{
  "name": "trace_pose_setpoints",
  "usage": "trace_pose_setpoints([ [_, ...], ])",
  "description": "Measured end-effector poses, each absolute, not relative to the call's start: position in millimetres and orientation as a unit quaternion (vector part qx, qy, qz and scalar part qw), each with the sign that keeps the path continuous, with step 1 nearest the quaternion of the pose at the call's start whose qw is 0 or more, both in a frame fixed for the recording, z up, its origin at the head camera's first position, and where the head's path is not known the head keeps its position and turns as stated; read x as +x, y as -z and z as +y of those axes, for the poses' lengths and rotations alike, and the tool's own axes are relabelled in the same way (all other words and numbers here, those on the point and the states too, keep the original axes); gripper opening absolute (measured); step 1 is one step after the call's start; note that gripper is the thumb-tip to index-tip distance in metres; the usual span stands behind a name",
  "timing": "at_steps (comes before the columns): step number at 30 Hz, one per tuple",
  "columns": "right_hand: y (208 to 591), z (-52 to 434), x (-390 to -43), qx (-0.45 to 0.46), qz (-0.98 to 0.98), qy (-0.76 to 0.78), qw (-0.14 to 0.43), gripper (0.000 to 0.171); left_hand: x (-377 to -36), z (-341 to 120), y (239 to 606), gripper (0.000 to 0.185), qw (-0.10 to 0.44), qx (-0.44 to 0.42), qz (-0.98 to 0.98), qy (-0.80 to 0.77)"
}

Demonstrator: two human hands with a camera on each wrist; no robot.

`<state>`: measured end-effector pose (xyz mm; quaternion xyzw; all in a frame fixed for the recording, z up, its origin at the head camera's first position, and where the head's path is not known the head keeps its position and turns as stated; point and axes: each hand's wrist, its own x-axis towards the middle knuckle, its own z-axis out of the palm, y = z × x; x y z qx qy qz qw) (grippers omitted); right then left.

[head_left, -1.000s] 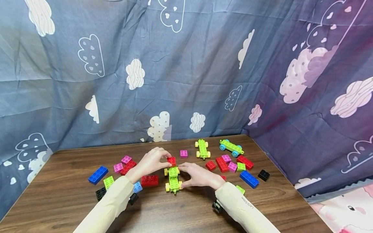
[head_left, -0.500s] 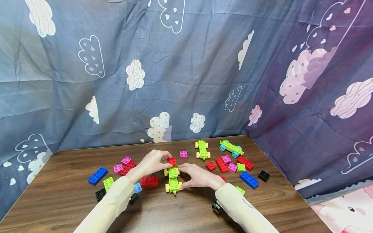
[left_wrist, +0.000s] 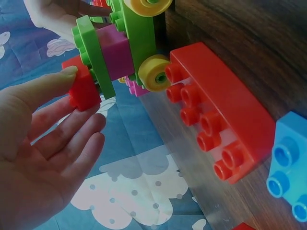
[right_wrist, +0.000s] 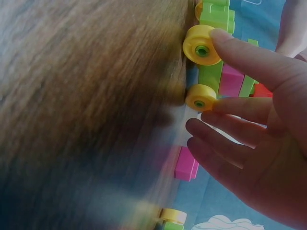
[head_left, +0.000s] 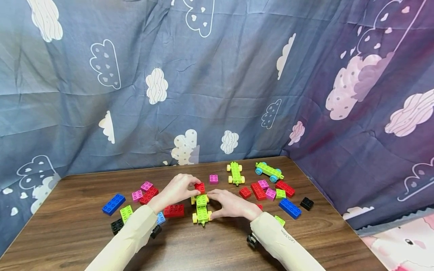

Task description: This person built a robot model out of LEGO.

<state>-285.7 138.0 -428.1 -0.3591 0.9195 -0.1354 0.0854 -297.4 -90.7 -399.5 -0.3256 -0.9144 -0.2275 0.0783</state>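
My left hand (head_left: pixel 179 188) pinches a small red toy brick (left_wrist: pixel 85 85) between thumb and index finger; the other fingers extend loosely. The red brick stands over the far end of a lime green brick (left_wrist: pixel 93 55), and I cannot tell whether it is pressed fully down. Under the green one sits a pink brick (left_wrist: pixel 115 51), stacked on a lime green toy car base (head_left: pixel 202 214) with yellow wheels (right_wrist: pixel 201 45). My right hand (head_left: pixel 234 205) holds the car's right side, thumb at the near wheel and index finger at the far wheel.
Left of the car lie a long red brick (head_left: pixel 174 210), a light blue brick (head_left: pixel 160 218) and a blue brick (head_left: pixel 113 204). Behind stand a pink brick (head_left: pixel 213 179) and two more car bases (head_left: pixel 235 173). Several bricks lie to the right, including a blue one (head_left: pixel 290 209).
Almost nothing differs: both hands keep their places on the red brick and the toy car. The head view shifts very slightly.
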Motion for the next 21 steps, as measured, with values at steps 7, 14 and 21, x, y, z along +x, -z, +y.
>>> trace_pose_setpoints([
  [7, 427.9, 137.4, -286.8, -0.366, 0.917, 0.135, 0.082, 0.073, -295.9, -89.2, 402.6, 0.027, 0.096, -0.337, -0.914, 0.206],
  [14, 428.9, 137.7, -285.9, -0.359, 0.92, 0.132, 0.086, 0.074, -292.7, -92.3, 405.9, 0.029, 0.093, -0.341, -0.906, 0.232],
  [21, 427.0, 138.0, -283.6, -0.356, 0.921, 0.132, 0.088, 0.075, -291.8, -98.2, 407.5, 0.031, 0.08, -0.349, -0.9, 0.249],
])
